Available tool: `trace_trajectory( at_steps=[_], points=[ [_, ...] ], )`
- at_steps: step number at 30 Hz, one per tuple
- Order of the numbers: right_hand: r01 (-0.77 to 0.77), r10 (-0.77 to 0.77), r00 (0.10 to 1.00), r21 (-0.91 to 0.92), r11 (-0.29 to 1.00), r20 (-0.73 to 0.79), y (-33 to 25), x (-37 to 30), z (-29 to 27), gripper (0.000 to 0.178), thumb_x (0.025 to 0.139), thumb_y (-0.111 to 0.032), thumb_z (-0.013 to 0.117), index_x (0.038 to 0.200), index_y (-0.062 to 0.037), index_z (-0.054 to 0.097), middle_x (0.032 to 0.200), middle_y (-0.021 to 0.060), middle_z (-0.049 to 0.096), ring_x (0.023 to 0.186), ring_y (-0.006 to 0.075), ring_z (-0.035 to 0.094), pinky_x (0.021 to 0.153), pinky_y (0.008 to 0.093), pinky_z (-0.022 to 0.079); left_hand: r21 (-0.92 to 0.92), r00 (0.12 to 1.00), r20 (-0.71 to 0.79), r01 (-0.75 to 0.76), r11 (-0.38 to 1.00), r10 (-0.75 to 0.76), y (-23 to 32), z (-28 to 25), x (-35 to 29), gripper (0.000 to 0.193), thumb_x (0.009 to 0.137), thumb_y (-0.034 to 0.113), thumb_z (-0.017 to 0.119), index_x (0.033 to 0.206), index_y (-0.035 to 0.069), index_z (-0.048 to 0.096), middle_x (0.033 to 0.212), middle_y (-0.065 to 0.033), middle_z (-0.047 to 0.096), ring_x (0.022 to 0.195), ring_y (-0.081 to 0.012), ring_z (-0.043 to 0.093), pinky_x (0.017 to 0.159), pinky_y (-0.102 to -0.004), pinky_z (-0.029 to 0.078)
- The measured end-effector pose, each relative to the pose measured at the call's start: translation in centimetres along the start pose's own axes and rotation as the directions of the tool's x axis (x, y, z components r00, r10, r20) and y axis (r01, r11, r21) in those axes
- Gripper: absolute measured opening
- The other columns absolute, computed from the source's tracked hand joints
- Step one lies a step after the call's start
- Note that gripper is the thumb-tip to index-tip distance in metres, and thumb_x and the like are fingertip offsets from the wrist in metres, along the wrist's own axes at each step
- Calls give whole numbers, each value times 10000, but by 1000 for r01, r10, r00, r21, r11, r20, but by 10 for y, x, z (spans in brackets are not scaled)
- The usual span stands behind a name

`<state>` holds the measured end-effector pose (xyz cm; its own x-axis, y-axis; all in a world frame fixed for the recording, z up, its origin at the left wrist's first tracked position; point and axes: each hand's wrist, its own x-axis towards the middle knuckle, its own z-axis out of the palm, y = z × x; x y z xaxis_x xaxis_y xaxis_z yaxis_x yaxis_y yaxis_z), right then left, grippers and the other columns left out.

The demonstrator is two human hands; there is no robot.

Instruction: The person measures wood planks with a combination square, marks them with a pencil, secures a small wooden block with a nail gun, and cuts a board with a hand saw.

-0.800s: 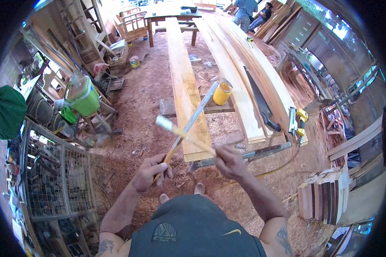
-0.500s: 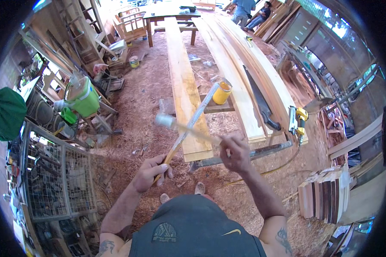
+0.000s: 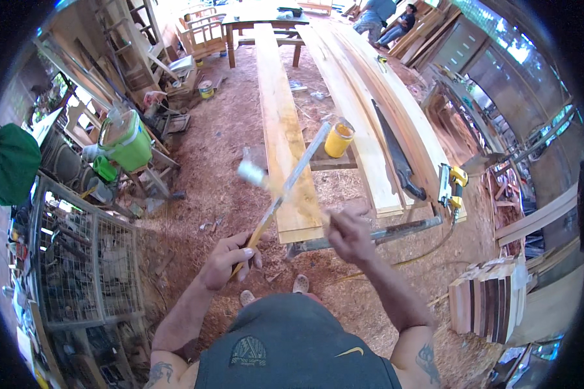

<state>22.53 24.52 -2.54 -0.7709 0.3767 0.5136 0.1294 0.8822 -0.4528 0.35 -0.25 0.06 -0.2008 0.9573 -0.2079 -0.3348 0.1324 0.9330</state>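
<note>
My left hand (image 3: 230, 260) is closed around the lower end of a narrow wooden strip (image 3: 269, 217), which slants up and away to the right. The strip's far part looks greyish white, its near part bare wood. My right hand (image 3: 350, 236) grips the handle of what looks like a paintbrush, whose pale head (image 3: 251, 174), smeared by motion, lies left of the strip. The handle crosses the strip; contact between them cannot be made out. An open yellow can (image 3: 339, 139) stands just right of the strip's far end.
Long boards (image 3: 282, 117) stretch away on supports, one pile in the middle and others to the right. A handsaw (image 3: 396, 155) and a yellow nail gun (image 3: 457, 185) lie on the right boards. A wire-mesh frame (image 3: 84, 259) stands left, stacked wood pieces (image 3: 490, 298) right. Two people are far off.
The brush head has shifted slightly up and right, and my right hand has moved a little left and down. My left hand and the strip stay nearly where they were.
</note>
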Motion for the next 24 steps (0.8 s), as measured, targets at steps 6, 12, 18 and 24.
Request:
trace_trajectory(
  at_steps=[6,12,18,24],
  points=[
    [-114,135,989,280,953,-56,-15,-10,3,376,877,-70,635,1237,39,643,794,118,603,663,220,609,589,330,487,-36,999,-34,18,999,-20,6,1,2,673,761,128,522,1392,-104,488,861,-124,668,491,-96,523,462,-228,441],
    [-112,113,994,178,978,1,-19,-11,14,352,886,-63,620,1228,18,651,797,117,607,635,214,595,569,346,479,-61,999,-4,31,998,-32,7,5,6,743,722,123,538,1435,-71,461,878,-128,668,498,-100,517,459,-228,427],
    [-78,55,994,250,965,99,-42,-22,17,406,832,8,631,1237,9,653,778,99,573,585,188,547,546,323,450,-82,999,-38,28,996,-31,6,0,8,757,718,103,537,1446,-78,433,879,-122,665,497,-96,518,468,-221,432],
    [-79,73,997,179,981,41,-36,-14,15,436,809,16,664,1244,2,645,769,102,603,606,232,604,561,354,494,-106,1000,-16,14,994,-15,11,3,10,715,735,81,532,1433,-56,462,869,-113,661,489,-89,519,447,-213,421]
  ],
)
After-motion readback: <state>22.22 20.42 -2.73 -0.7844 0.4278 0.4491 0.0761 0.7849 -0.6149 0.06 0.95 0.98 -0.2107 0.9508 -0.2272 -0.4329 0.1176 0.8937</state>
